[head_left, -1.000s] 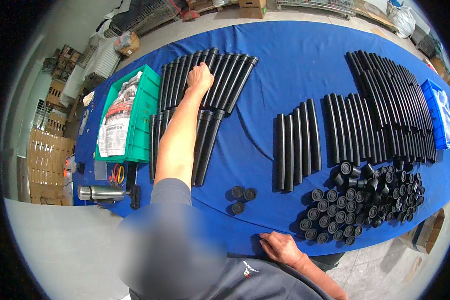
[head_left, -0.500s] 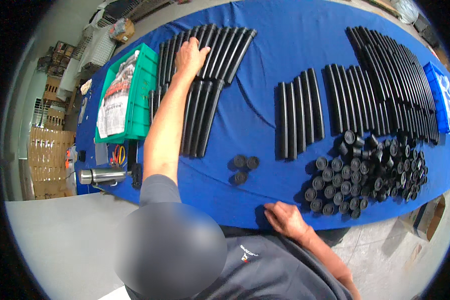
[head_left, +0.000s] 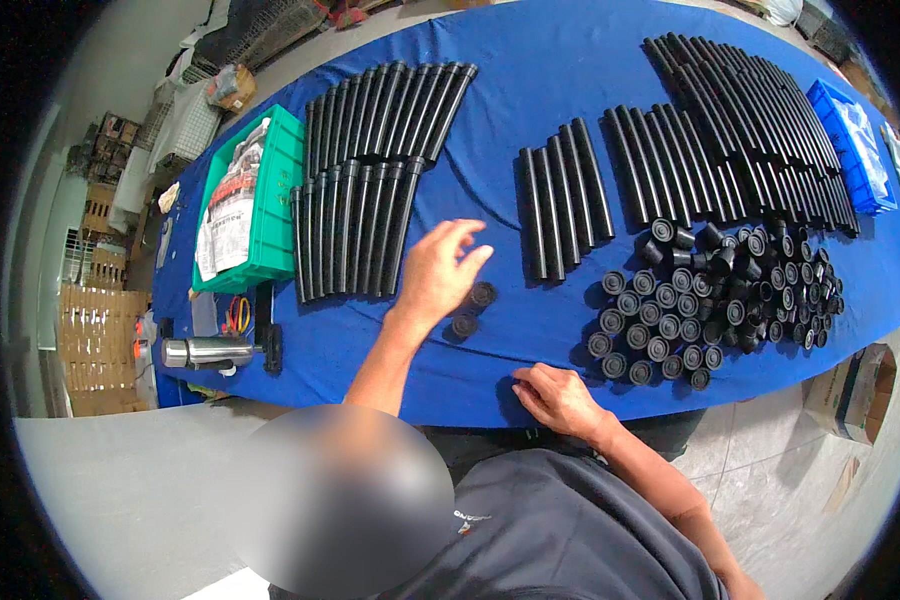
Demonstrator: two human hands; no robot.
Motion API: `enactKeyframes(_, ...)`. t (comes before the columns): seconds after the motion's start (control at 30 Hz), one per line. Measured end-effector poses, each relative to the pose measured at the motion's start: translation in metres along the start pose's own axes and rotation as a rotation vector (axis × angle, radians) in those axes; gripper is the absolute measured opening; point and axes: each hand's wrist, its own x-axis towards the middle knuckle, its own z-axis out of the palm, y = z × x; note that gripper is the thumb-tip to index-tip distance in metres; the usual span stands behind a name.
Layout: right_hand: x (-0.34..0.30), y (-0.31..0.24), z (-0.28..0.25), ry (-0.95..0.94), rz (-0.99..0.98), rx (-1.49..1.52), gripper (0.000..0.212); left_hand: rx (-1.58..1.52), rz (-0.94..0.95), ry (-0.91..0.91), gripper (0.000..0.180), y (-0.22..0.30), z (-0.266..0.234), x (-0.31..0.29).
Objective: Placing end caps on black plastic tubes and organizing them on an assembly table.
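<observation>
My left hand [head_left: 438,275] is over the middle left of the table, palm down, fingers stretched and thumb apart, with nothing seen in it. Partly under it and beside it lie loose black round caps [head_left: 465,325]. At the near table edge rests my right hand [head_left: 565,400], its fingers loosely bent and slightly apart, holding nothing that I can see. Left of centre, black tubes with capped upper ends [head_left: 370,115] lie in two rows. A small group of black tubes [head_left: 568,205] lies right of centre. Many black caps [head_left: 660,325] are heaped nearest my right hand.
More black tubes [head_left: 760,110] fill the far right, by a blue crate [head_left: 850,150] with clear plastic in it. On the left stand a green crate [head_left: 280,205] holding newspaper, a steel flask [head_left: 208,351] and scissors [head_left: 238,314]. A blue cloth [head_left: 500,120] covers the table.
My left hand has come back from the capped tubes at the far left to the loose caps. My right hand stays by the near edge. The whole view has shifted slightly.
</observation>
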Motion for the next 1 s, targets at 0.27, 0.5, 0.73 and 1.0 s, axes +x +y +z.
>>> enactKeyframes(0.27,-0.001,0.000,0.000,0.045,0.006,0.009,0.018,0.227,0.154,-0.241,0.053,0.004,0.057,0.031)
enactKeyframes(0.5,-0.001,0.001,-0.002,0.078,-0.002,0.021,0.015,0.196,-0.060,-0.280,0.028,0.003,0.052,0.055)
enactKeyframes(0.73,0.001,-0.001,0.003,0.048,0.012,0.021,0.016,0.236,-0.230,-0.201,0.070,-0.016,0.073,0.078)
enactKeyframes(1.0,-0.002,-0.004,-0.001,0.092,0.037,0.081,0.017,-0.245,-0.244,-0.030,0.026,0.020,-0.007,0.034)
